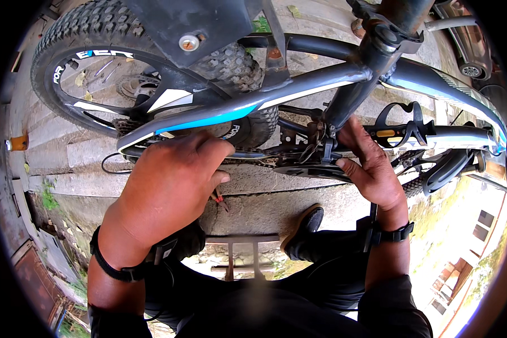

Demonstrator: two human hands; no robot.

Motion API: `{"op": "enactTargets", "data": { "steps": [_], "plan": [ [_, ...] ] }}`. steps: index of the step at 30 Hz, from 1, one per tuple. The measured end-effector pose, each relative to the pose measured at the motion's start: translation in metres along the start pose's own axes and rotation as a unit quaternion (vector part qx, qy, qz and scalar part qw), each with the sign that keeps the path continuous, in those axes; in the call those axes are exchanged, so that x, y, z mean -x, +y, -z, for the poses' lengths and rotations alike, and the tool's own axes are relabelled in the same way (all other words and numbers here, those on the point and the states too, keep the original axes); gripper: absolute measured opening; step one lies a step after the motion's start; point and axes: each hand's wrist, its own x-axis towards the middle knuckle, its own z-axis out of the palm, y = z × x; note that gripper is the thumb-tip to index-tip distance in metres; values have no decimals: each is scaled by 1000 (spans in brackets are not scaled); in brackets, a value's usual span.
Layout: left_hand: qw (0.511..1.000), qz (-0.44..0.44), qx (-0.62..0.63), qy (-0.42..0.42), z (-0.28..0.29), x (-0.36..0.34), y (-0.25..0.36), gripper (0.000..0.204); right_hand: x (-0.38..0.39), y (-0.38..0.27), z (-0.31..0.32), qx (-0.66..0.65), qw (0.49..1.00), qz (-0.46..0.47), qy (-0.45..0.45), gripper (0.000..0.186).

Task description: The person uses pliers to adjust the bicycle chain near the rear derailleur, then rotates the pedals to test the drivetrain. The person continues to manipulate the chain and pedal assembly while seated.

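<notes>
A dark grey bicycle frame with blue and white stripes lies across the upper half of the head view. My left hand is closed beside the chainstay, thumb and fingertips drawn together; whatever is between them is hidden. To its right runs the chain, toward the chainring. My right hand grips around the front derailleur by the seat tube. Its thumb presses at the lower part, and some fingers go out of sight behind the tube. The knobby rear wheel is at upper left.
Red-handled pliers lie on the concrete below the chain. A bottle cage sits on the frame right of my right hand. My shoe is below the chainring. An orange container stands far left, and a parked car upper right.
</notes>
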Motion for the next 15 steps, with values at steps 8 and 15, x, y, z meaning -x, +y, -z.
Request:
{"op": "enactTargets", "data": {
  "steps": [8, 15],
  "plan": [
    [994, -33, 45, 92, -3, -1, 4, 26, 17, -21, 11, 146, 989, 26, -14, 81],
    [925, -154, 67, 341, 35, -18, 38, 33, 84, -43, 36, 197, 977, -38, 70, 57]
  ]
}}
